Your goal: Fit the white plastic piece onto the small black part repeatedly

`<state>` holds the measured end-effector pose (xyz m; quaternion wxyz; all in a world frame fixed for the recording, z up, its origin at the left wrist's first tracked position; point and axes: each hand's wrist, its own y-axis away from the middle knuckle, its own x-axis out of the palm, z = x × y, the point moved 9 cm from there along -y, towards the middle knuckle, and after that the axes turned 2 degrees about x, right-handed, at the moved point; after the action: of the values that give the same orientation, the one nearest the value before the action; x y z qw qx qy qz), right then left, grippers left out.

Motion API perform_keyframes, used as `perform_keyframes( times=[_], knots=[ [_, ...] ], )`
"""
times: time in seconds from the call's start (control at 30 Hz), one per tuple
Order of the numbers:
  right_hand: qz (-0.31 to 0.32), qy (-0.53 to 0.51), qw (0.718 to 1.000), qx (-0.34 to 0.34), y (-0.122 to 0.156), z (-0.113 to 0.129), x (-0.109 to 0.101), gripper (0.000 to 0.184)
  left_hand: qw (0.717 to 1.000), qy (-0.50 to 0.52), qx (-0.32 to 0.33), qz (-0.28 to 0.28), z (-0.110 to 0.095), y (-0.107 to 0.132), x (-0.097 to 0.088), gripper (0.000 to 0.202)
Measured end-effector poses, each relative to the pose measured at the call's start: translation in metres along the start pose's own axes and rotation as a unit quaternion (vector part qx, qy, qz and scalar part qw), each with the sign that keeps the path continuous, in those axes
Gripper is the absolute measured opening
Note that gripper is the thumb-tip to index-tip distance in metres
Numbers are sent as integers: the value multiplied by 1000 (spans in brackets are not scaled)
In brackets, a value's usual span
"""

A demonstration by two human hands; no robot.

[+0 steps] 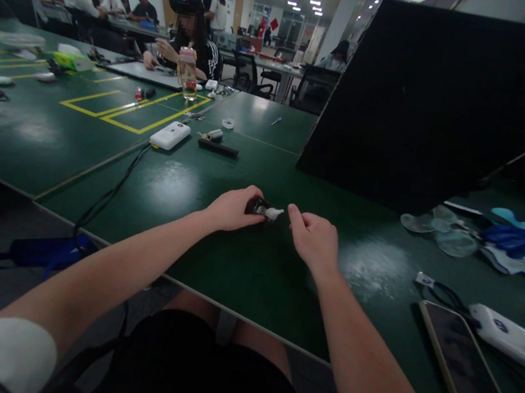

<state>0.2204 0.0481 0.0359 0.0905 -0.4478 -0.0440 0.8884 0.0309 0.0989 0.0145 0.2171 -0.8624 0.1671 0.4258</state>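
Observation:
My left hand (233, 208) rests on the green table (240, 267), fingers curled round a small black object with a white tip (265, 210). My right hand (314, 239) sits just to its right, fingers bent inward with the fingertips close to the white tip; I cannot tell whether they touch it or hold anything.
A large black board (441, 106) stands at the back right. A phone (469, 375) and a white device (514, 338) lie near the right edge, gloves (518, 245) behind them. A white box (170, 135), a black bar (218, 146) and a bottle (187, 73) lie farther back. People sit at distant tables.

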Motion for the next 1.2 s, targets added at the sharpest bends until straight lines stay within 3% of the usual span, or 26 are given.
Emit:
perform_keyframes(
  times=[0.1,0.23,0.37,0.5,0.57,0.67,0.83,0.93,1.07,1.13,1.2],
  knots=[
    [7,-13,1000,-1,0,-2,0,67,1000,6,-21,-21,13,-2,-4,48],
    [18,-35,999,11,-3,-11,-1,67,993,-19,-96,-63,46,-4,-21,52],
    [24,-65,997,21,-7,-24,-4,64,980,-98,-139,-107,79,6,-55,52],
    [56,-77,995,17,-12,-32,1,62,955,-208,-157,-145,103,30,-99,50],
    [67,-75,995,10,-14,-33,4,63,951,-254,-112,-138,103,39,-113,49],
    [72,-70,995,0,-18,-32,6,65,948,-306,-34,-83,98,48,-119,47],
    [33,-96,995,21,-20,-38,-1,67,951,-307,-14,-14,106,56,-122,39],
    [1,-120,993,23,-18,-40,-8,68,949,-299,-56,-83,121,58,-140,36],
    [-11,-126,992,17,-18,-40,-10,68,917,-199,-234,-255,165,67,-166,52],
    [-7,-122,992,14,-19,-39,-9,67,904,-113,-294,-288,184,65,-158,57],
    [0,-120,993,19,-19,-41,-8,65,904,-48,-316,-286,191,54,-142,56]
  ],
)
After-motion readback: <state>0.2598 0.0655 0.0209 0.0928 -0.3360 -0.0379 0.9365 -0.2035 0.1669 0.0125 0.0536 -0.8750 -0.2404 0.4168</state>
